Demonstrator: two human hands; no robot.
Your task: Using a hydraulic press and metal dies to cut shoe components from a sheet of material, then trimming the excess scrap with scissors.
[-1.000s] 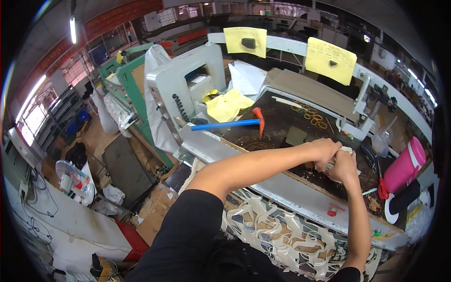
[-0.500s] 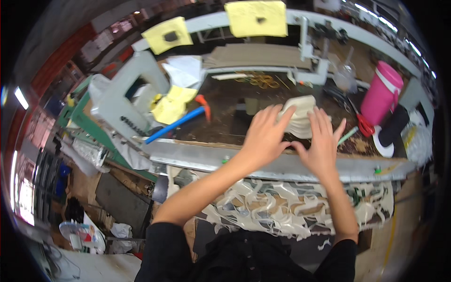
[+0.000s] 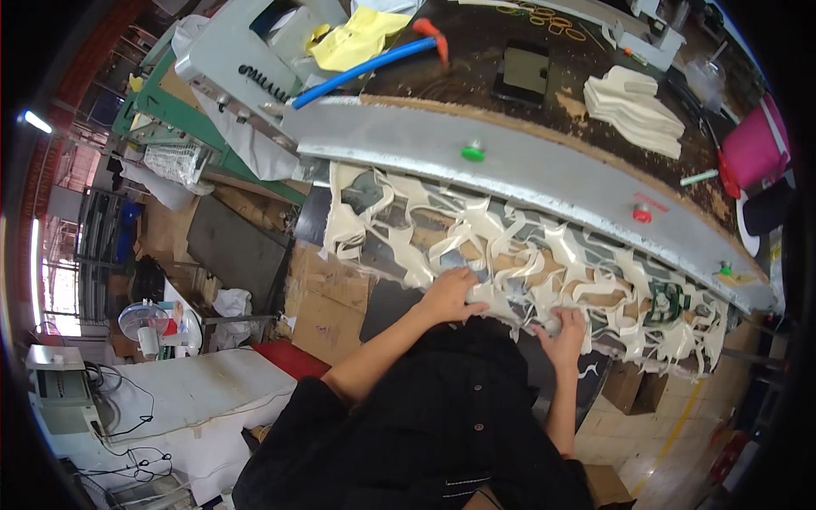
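Note:
A cream sheet [image 3: 557, 235] full of cut-out holes hangs in loose webs along the near side of the machine bed. My left hand [image 3: 453, 297] has its fingers curled over the sheet's near edge, thumb pointing right. Close to my body, my right hand [image 3: 563, 337] grips that same edge with bent fingers. Beyond, a stack of cream cut pieces [image 3: 633, 110] lies on the dark work board [image 3: 476, 47], away from both hands. Left of the stack rests a dark rectangular block [image 3: 523, 72] with an olive top.
A hammer [image 3: 365, 72] with blue handle lies by yellow paper [image 3: 357, 38] at the board's left. A grey metal rail [image 3: 544, 157] with coloured buttons runs along the front. Far right stand a pink bottle [image 3: 756, 144] and red-handled scissors [image 3: 728, 176]. A small fan [image 3: 144, 323] is lower left.
Both hands have left the cream stack, now lying on the board, and come back toward my body to the sheet's near edge. The view has tilted down.

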